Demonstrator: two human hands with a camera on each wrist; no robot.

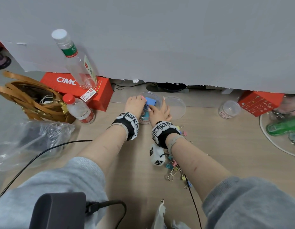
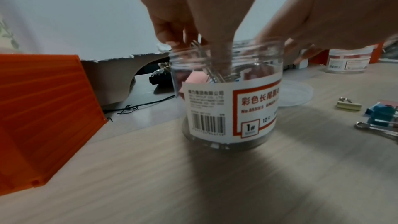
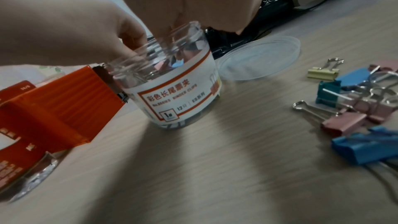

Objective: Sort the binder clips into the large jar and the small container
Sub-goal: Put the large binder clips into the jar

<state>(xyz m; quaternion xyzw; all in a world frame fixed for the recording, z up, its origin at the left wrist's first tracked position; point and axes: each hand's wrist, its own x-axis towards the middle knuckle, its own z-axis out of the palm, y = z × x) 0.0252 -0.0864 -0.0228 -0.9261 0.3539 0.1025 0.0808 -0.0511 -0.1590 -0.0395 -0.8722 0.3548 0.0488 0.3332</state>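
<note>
Head view: I see both hands at the jar (image 1: 144, 120) mouth, left hand (image 1: 135, 103) pinching a clip's wire handles, right hand (image 1: 159, 111) fingers dipped inside, grip unclear. Lid (image 1: 175, 107), loose clips (image 1: 174, 169) and red box (image 1: 74, 86) crowd around.

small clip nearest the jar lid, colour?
Pale yellow clip, clearest in the right wrist view.

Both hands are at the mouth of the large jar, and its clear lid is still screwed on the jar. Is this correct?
Not quite. The clear lid is off and lies on the table beside the large jar, as the right wrist view shows. Both hands are indeed at its open mouth.
</note>
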